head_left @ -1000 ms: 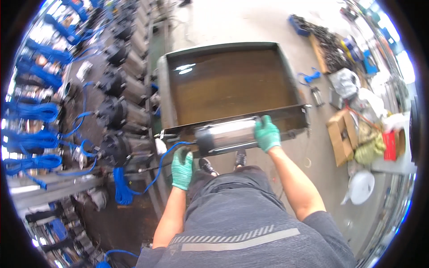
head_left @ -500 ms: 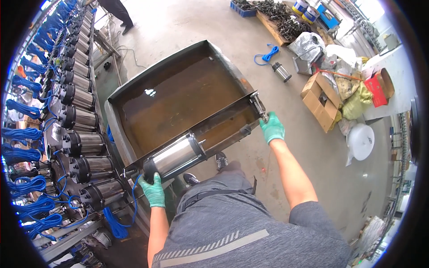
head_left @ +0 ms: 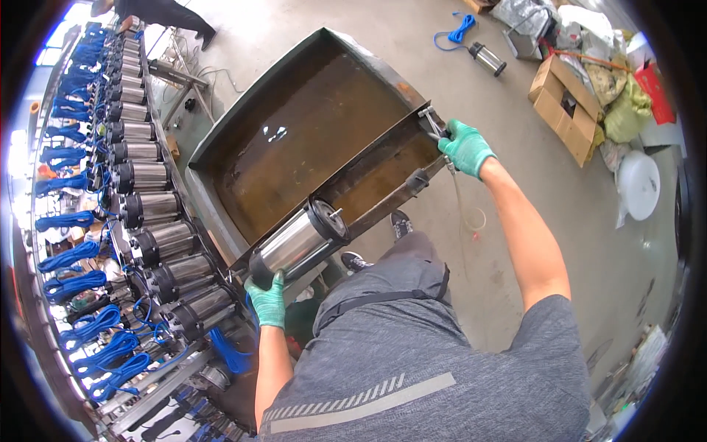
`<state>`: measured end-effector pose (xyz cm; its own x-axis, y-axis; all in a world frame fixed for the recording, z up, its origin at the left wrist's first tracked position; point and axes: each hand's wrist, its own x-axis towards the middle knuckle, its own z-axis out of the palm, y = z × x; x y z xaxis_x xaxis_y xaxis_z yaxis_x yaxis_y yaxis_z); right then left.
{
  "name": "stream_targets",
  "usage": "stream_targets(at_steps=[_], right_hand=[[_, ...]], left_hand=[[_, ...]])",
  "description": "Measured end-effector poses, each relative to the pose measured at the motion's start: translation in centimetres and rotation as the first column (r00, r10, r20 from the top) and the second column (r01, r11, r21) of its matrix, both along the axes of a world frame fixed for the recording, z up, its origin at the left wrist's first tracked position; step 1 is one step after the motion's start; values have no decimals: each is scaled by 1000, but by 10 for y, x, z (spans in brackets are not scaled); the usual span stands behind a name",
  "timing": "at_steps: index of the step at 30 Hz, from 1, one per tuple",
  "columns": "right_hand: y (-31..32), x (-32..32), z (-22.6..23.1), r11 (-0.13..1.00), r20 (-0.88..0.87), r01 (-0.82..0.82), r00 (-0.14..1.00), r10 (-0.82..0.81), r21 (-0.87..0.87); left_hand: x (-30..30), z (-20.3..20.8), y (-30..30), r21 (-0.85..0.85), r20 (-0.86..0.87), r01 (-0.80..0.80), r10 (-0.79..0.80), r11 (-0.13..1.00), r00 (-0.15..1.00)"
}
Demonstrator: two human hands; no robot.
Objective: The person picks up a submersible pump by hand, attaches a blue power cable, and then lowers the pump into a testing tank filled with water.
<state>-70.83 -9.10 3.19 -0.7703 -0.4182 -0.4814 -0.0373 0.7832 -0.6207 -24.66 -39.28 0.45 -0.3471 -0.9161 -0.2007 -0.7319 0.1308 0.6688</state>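
Note:
A shiny steel cylindrical pump motor (head_left: pixel 294 241) with black ends lies on the narrow metal rails across a tub (head_left: pixel 210 193) of brown water. Its shaft points up and to the right. At the motor's lower left end, my left hand (head_left: pixel 266 302), in a green glove, is closed round the black end, thumb on top. My right hand (head_left: pixel 468 149), also gloved in green, closes round a silver metal tool (head_left: pixel 433 124) at the rails' far right end. A thin clear hose (head_left: pixel 462 199) hangs below that tool, which resembles an air gun.
Along the left runs a rack of similar motors (head_left: pixel 155 210) with coiled blue cables (head_left: pixel 68 255). Another motor (head_left: pixel 487 59) lies on the floor at the upper right, near an open cardboard box (head_left: pixel 565 103) and sacks. A person's dark-clothed leg (head_left: pixel 173 13) shows at the top left.
The view has shifted, so the tub and motor sit differently in it. My right hand has closed further round the silver tool, and its hose now shows. My left hand stays at the motor's end.

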Motion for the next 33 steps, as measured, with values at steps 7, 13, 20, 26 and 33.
stream_targets(at_steps=[7,13,20,26,33], right_hand=[[1,80,4,767,81,-79,982,169,-637],[-57,131,-49,702,247,21,943,222,-712],[-87,134,-57,709,135,-104,953,272,-697],[-92,131,-46,644,111,-151,931,348,-750],[-95,123,-56,742,452,92,840,300,-664]], left_hand=[[-5,6,-3,12,67,43,-44,999,997],[0,4,-10,75,33,39,-42,996,999],[-1,8,-8,74,54,40,-44,996,998],[1,6,-9,85,47,39,-43,996,998],[-9,7,-4,74,51,46,-50,996,997]])
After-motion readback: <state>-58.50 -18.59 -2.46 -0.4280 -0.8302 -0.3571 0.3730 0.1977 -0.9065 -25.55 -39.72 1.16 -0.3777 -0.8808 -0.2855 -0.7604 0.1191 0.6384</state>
